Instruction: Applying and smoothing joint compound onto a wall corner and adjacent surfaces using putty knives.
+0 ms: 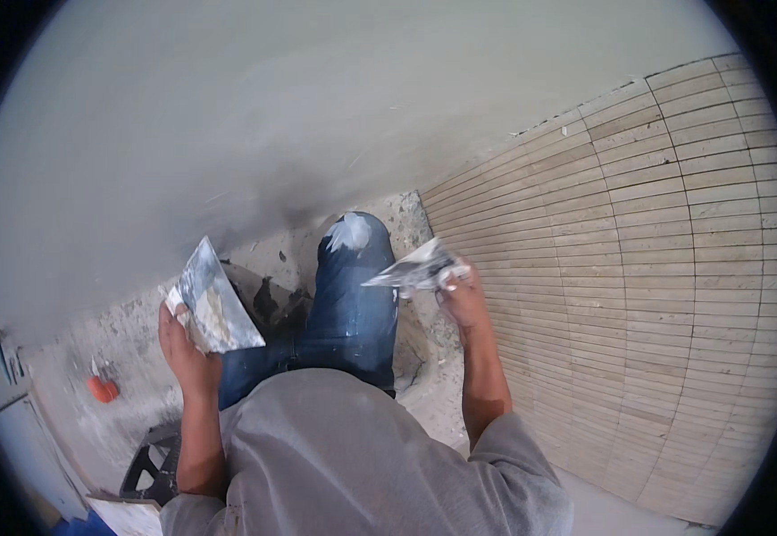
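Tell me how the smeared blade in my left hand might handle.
Probably stiff: the blade looks flat and straight-edged while your left hand grips one side. Perhaps light, since one hand holds it. Possibly slippery where pale smears coat it.

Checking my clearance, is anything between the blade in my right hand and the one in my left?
Nothing visible stands between the right blade and the left blade; your leg shows in the gap, but seems to lie below them.
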`<state>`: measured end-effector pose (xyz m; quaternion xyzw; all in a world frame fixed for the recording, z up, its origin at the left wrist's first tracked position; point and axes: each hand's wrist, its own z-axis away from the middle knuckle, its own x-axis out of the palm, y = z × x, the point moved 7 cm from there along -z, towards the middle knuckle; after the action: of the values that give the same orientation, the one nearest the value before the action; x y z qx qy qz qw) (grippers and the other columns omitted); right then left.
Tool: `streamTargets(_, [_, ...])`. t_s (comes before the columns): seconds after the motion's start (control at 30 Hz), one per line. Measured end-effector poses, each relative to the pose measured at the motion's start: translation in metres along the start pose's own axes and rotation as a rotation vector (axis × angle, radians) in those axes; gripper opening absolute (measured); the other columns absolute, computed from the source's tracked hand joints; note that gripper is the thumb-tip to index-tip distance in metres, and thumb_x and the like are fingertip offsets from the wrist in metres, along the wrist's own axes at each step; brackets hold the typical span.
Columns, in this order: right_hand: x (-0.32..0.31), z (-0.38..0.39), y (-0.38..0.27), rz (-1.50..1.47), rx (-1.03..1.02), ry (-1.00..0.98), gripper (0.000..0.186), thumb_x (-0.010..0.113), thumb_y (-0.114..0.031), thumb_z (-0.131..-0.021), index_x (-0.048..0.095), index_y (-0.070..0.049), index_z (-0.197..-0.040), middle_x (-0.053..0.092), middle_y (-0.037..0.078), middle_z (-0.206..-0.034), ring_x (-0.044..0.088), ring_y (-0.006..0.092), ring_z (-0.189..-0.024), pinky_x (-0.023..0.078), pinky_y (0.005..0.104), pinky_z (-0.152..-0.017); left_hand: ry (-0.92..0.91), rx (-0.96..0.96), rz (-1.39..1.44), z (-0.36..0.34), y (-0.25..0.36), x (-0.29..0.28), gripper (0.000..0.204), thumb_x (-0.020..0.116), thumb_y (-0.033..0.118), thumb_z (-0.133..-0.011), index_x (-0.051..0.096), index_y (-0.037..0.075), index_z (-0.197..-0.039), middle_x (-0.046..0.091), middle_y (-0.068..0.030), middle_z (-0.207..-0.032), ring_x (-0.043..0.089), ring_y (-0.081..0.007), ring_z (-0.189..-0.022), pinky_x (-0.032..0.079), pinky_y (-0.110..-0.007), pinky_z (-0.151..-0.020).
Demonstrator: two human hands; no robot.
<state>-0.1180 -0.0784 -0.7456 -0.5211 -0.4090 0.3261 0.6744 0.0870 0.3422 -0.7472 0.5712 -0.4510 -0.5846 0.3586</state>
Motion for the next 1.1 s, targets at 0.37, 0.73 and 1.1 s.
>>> streamTargets(0.37, [-0.127, -0.078, 0.063, -0.299, 0.034, 0.500, 0.036, 0.054, -0.012, -0.097, 0.051, -0.004, -0.132, 0.064, 0.009, -0.117, 0.069, 0.0236, -0.098, 0.063, 0.0420, -0.072, -0.051, -0.506, 0.823, 0.007, -0.009, 0.040, 0.044, 0.037, 0.026, -0.106, 0.039, -0.001, -0.141, 0.056, -0.0127, -0.127, 0.062, -0.0251, -0.113, 0.054, -0.038, -0.095])
streamTargets(0.73, [-0.167, -0.149, 0.070, -0.326, 0.136, 0.716, 0.023, 0.052, -0.011, -0.097, 0.057, -0.001, -0.116, 0.066, 0.012, -0.102, 0.068, 0.0261, -0.088, 0.063, 0.0444, -0.069, -0.110, -0.474, 0.770, 0.004, -0.001, 0.052, 0.040, 0.038, 0.023, -0.103, 0.045, 0.001, -0.136, 0.056, -0.0120, -0.124, 0.062, -0.0251, -0.112, 0.054, -0.039, -0.093])
streamTargets(1.1, [-0.181, -0.162, 0.085, -0.223, 0.277, 0.762, 0.026, 0.048, -0.014, -0.098, 0.057, -0.001, -0.119, 0.067, 0.014, -0.103, 0.070, 0.0276, -0.086, 0.063, 0.0392, -0.060, -0.125, -0.479, 0.823, 0.001, -0.005, 0.054, 0.040, 0.042, 0.026, -0.102, 0.047, 0.005, -0.136, 0.060, -0.0091, -0.124, 0.063, -0.0235, -0.111, 0.054, -0.039, -0.093])
